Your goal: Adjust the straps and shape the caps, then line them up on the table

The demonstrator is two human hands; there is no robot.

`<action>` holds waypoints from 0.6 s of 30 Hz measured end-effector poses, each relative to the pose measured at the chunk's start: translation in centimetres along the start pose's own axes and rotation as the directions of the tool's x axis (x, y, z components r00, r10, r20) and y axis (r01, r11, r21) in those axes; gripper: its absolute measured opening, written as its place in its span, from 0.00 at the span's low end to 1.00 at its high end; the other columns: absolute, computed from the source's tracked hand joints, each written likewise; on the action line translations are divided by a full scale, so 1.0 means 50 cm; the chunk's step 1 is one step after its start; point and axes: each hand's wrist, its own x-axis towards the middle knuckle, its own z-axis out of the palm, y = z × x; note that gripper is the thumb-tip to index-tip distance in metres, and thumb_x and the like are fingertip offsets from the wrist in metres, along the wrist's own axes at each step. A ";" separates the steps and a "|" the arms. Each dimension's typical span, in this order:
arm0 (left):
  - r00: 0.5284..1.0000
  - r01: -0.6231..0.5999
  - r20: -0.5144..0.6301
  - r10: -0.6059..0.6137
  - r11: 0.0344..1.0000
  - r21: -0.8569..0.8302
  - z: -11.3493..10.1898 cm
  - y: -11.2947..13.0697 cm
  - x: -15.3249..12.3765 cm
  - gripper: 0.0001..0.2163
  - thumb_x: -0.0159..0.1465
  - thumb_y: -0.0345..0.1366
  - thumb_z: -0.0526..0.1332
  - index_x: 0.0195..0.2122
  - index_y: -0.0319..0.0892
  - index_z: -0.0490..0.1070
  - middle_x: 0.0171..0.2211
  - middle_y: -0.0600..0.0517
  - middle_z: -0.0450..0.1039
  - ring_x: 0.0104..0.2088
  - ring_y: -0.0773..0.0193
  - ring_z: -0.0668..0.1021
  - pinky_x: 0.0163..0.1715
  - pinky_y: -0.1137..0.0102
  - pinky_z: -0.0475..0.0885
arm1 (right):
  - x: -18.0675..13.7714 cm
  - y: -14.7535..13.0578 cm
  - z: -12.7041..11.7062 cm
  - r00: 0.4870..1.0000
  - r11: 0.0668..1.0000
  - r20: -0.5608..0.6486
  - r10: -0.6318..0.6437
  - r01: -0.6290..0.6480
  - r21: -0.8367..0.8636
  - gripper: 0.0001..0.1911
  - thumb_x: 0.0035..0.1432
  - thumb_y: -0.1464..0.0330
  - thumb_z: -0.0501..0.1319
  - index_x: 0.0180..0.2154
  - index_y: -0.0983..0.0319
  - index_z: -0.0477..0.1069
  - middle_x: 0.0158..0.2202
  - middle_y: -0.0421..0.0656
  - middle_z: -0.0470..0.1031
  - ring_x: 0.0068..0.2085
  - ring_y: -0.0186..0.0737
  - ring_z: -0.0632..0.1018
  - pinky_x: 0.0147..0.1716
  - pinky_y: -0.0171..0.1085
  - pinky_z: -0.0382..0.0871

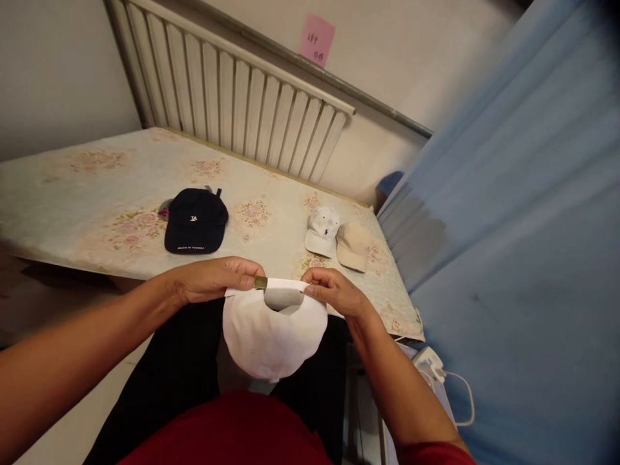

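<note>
Between my hands, above my lap, is a white baseball cap [274,339], its back opening and strap turned away from me. My left hand [217,279] is closed on the strap's left end, thumb and fingers at the brass-coloured buckle [260,282]. On the other side of the opening, my right hand [336,290] pinches the strap's right end. The cap's brim is out of sight. Farther off on the bed lie a navy cap [196,223] with white lettering, a white cap [322,231] with small dark marks, and a beige cap [353,247].
The caps lie on a bed with a floral cover [271,232]. A cream radiator [232,90] runs along its far side, below a pink note [317,40]. A blue curtain [523,245] hangs at the right. A white plug with a cable [431,361] is beside my right forearm.
</note>
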 end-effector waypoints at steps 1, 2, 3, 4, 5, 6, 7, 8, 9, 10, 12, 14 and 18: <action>1.000 -0.005 -0.001 0.005 1.000 -0.016 0.004 -0.002 0.002 0.13 0.55 0.42 0.70 0.35 0.38 0.75 0.29 0.52 0.74 0.28 0.68 0.74 0.29 0.76 0.67 | -0.002 0.004 0.001 1.000 1.000 -0.010 0.008 -0.008 0.005 0.17 0.54 0.55 0.66 0.33 0.63 0.70 0.24 0.35 0.65 0.24 0.29 0.63 0.23 0.30 0.53; 1.000 -0.010 -0.006 0.009 1.000 -0.029 0.008 -0.005 0.003 0.13 0.55 0.42 0.70 0.35 0.38 0.75 0.28 0.52 0.74 0.27 0.69 0.73 0.28 0.77 0.66 | -0.004 0.007 0.001 1.000 1.000 -0.017 0.012 -0.012 0.011 0.17 0.54 0.55 0.66 0.33 0.63 0.70 0.24 0.35 0.64 0.24 0.29 0.63 0.23 0.30 0.52; 1.000 -0.013 -0.012 0.012 0.999 -0.040 0.012 -0.007 0.004 0.13 0.55 0.42 0.70 0.34 0.38 0.75 0.28 0.52 0.73 0.26 0.69 0.72 0.27 0.77 0.65 | -0.005 0.010 0.002 1.000 1.000 -0.022 0.013 -0.012 0.015 0.17 0.54 0.55 0.66 0.32 0.63 0.70 0.24 0.35 0.64 0.24 0.29 0.63 0.23 0.30 0.52; 1.000 -0.018 -0.021 0.017 0.998 -0.052 0.016 -0.010 0.005 0.12 0.55 0.42 0.69 0.34 0.38 0.75 0.27 0.53 0.72 0.26 0.70 0.72 0.26 0.78 0.64 | -0.007 0.013 0.002 1.000 1.000 -0.025 0.010 -0.010 0.017 0.17 0.55 0.55 0.66 0.32 0.63 0.70 0.24 0.35 0.64 0.24 0.29 0.63 0.23 0.30 0.52; 0.999 -0.027 -0.030 0.025 0.997 -0.066 0.020 -0.013 0.005 0.12 0.56 0.42 0.69 0.33 0.38 0.75 0.27 0.53 0.72 0.26 0.70 0.71 0.26 0.78 0.64 | -0.009 0.016 0.003 1.000 1.000 -0.027 0.006 -0.006 0.018 0.17 0.55 0.55 0.65 0.32 0.63 0.70 0.24 0.35 0.64 0.24 0.29 0.63 0.23 0.30 0.52; 0.999 -0.039 -0.042 0.035 0.996 -0.083 0.025 -0.016 0.006 0.12 0.57 0.42 0.68 0.33 0.38 0.75 0.27 0.53 0.71 0.26 0.71 0.71 0.26 0.78 0.63 | -0.010 0.018 0.004 1.000 1.000 -0.029 0.003 -0.002 0.021 0.17 0.55 0.55 0.65 0.31 0.63 0.70 0.24 0.35 0.64 0.25 0.29 0.62 0.23 0.30 0.52; 0.998 -0.052 -0.052 0.047 0.993 -0.102 0.029 -0.019 0.006 0.12 0.58 0.42 0.68 0.33 0.38 0.75 0.27 0.53 0.71 0.26 0.70 0.71 0.26 0.78 0.64 | -0.011 0.020 0.005 1.000 1.000 -0.030 0.001 0.000 0.024 0.17 0.55 0.55 0.65 0.31 0.63 0.70 0.24 0.35 0.65 0.25 0.29 0.62 0.23 0.30 0.52; 0.996 -0.069 -0.065 0.061 0.990 -0.120 0.034 -0.021 0.006 0.11 0.58 0.43 0.67 0.33 0.38 0.75 0.27 0.53 0.71 0.27 0.70 0.71 0.27 0.77 0.64 | -0.012 0.023 0.006 1.000 1.000 -0.032 -0.001 0.002 0.029 0.17 0.55 0.55 0.65 0.31 0.63 0.69 0.24 0.35 0.65 0.24 0.29 0.62 0.22 0.30 0.51; 0.994 -0.088 -0.083 0.078 0.987 -0.132 0.038 -0.022 0.006 0.11 0.59 0.43 0.67 0.33 0.38 0.75 0.28 0.52 0.71 0.27 0.69 0.71 0.28 0.77 0.65 | -0.013 0.026 0.008 0.999 0.999 -0.033 -0.002 0.003 0.035 0.18 0.55 0.54 0.65 0.30 0.63 0.69 0.24 0.35 0.65 0.24 0.29 0.62 0.22 0.30 0.51; 0.990 -0.112 -0.104 0.098 0.984 -0.138 0.043 -0.023 0.006 0.11 0.59 0.43 0.66 0.32 0.38 0.75 0.28 0.52 0.71 0.28 0.69 0.71 0.28 0.77 0.65 | -0.013 0.029 0.009 0.999 0.999 -0.034 -0.001 0.002 0.047 0.18 0.54 0.54 0.65 0.30 0.63 0.69 0.23 0.35 0.64 0.24 0.29 0.61 0.22 0.30 0.51; 0.981 -0.151 -0.144 0.132 0.979 -0.134 0.051 -0.023 0.007 0.11 0.59 0.42 0.66 0.31 0.38 0.75 0.27 0.53 0.70 0.28 0.69 0.70 0.28 0.77 0.64 | -0.014 0.035 0.011 0.999 0.997 -0.038 0.007 -0.004 0.079 0.18 0.54 0.54 0.65 0.30 0.63 0.69 0.23 0.35 0.64 0.23 0.29 0.61 0.22 0.30 0.51; 0.974 -0.174 -0.170 0.151 0.976 -0.131 0.056 -0.023 0.008 0.11 0.58 0.42 0.66 0.30 0.38 0.74 0.27 0.53 0.69 0.27 0.70 0.69 0.27 0.76 0.63 | -0.014 0.040 0.013 0.999 0.994 -0.036 0.020 -0.016 0.112 0.18 0.54 0.54 0.66 0.29 0.63 0.69 0.23 0.35 0.64 0.23 0.28 0.61 0.22 0.30 0.51; 0.969 -0.179 -0.196 0.153 0.976 -0.123 0.060 -0.024 0.010 0.12 0.58 0.44 0.65 0.29 0.39 0.72 0.26 0.53 0.67 0.27 0.69 0.68 0.27 0.75 0.63 | -0.015 0.044 0.015 0.999 0.988 -0.028 0.046 -0.041 0.150 0.17 0.54 0.55 0.66 0.29 0.63 0.68 0.23 0.35 0.65 0.23 0.28 0.61 0.22 0.30 0.51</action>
